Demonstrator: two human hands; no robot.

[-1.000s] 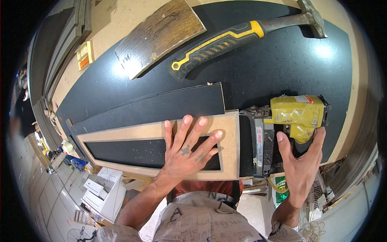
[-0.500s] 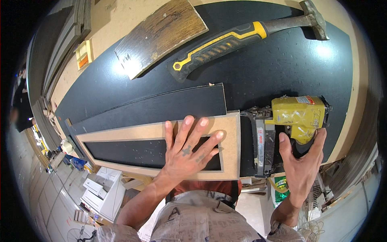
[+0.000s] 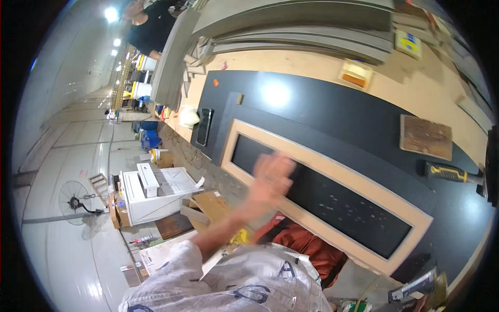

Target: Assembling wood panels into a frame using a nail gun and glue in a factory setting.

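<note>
A long wooden frame [image 3: 332,174] with a pale face and a narrow rectangular opening lies on a black board [image 3: 322,114]. Over the far-left part of its opening is my left hand [image 3: 273,179], blurred by motion, with loosely spread fingers and nothing visible in them. Whether it touches the frame I cannot tell. A yellow and black nail gun [image 3: 416,287] sits at the lower right, beside the frame's near end. My right hand [image 3: 427,302] is at its handle, mostly dark and cut off by the picture's rim.
A hammer [image 3: 447,172] and a brown wood offcut [image 3: 426,137] lie on the board's right side. At its left end is a black phone [image 3: 204,126]. Stacked grey panels [image 3: 301,39] line the far side. A white cabinet [image 3: 161,195] and a fan [image 3: 75,202] stand left; another person [image 3: 148,28] is beyond.
The view has swung left, bringing the frame's far end, phone and floor into sight. My left hand has moved along the frame toward its left end. The nail gun now shows at the lower-right rim.
</note>
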